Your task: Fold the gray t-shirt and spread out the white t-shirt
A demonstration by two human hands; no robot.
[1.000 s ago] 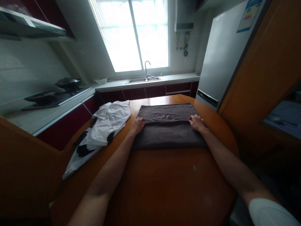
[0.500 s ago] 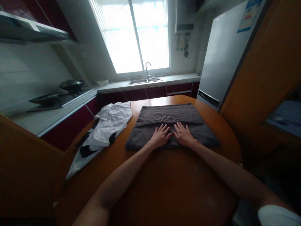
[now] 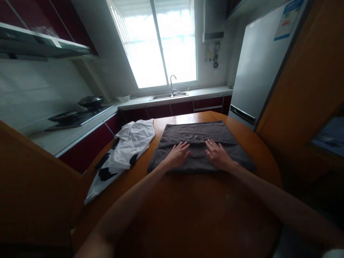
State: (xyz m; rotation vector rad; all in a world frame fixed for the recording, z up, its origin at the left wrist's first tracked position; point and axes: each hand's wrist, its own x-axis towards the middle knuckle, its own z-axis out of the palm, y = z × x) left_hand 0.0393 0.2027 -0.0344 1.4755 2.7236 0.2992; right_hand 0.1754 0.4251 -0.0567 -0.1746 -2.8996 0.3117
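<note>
A dark grey folded cloth (image 3: 199,130), perhaps a garment, lies on the wooden table (image 3: 199,208). Some darker lettering or stitching runs across its middle, just above a raised fold. My left hand (image 3: 177,156) rests flat on the left half of the cloth, fingers stretched away from me. On the right half lies my right hand (image 3: 218,154), palm down with fingers extended. Bare cloth shows between the two hands, and neither grips anything. Left of the cloth is a crumpled white garment (image 3: 134,138) with black parts.
Beyond the table runs a counter with a sink (image 3: 169,96) and faucet (image 3: 172,83) under a bright window. Pans (image 3: 90,101) sit on the stove (image 3: 80,120) at left. A fridge (image 3: 259,64) stands at right, close to the table's far edge.
My hands have moved apart across the cloth, the left one leftward and the right one rightward. The whole view has shifted slightly; the white garment lies as before.
</note>
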